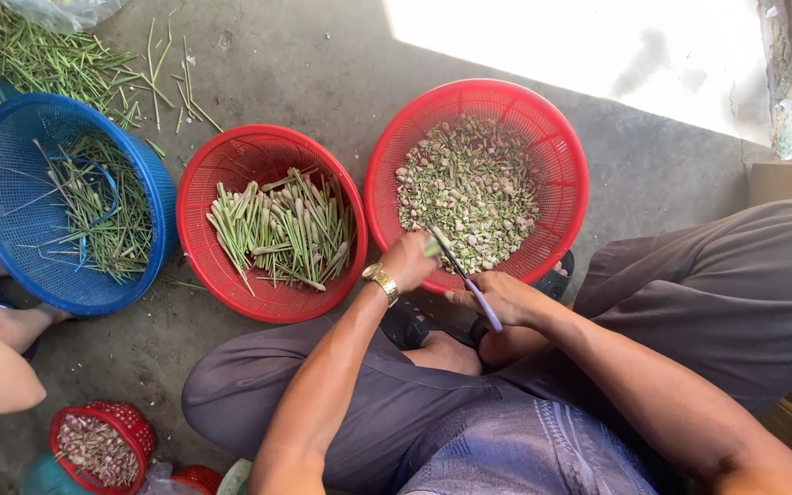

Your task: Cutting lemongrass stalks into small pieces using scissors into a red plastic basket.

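Our left hand (pixel 407 259) is clenched on a short green stalk (pixel 432 247) at the near rim of the right red basket (pixel 568 156), which is full of cut pieces (pixel 469 188), while our right hand (pixel 501 298) grips the knife (pixel 463 273) by its pale handle, blade angled up to the stalk. To cut well, we judge, we should keep the stalk over the basket so pieces drop inside, and our fingers behind the blade. Whole stalks (pixel 286 229) wait in the middle basket (pixel 231 165).
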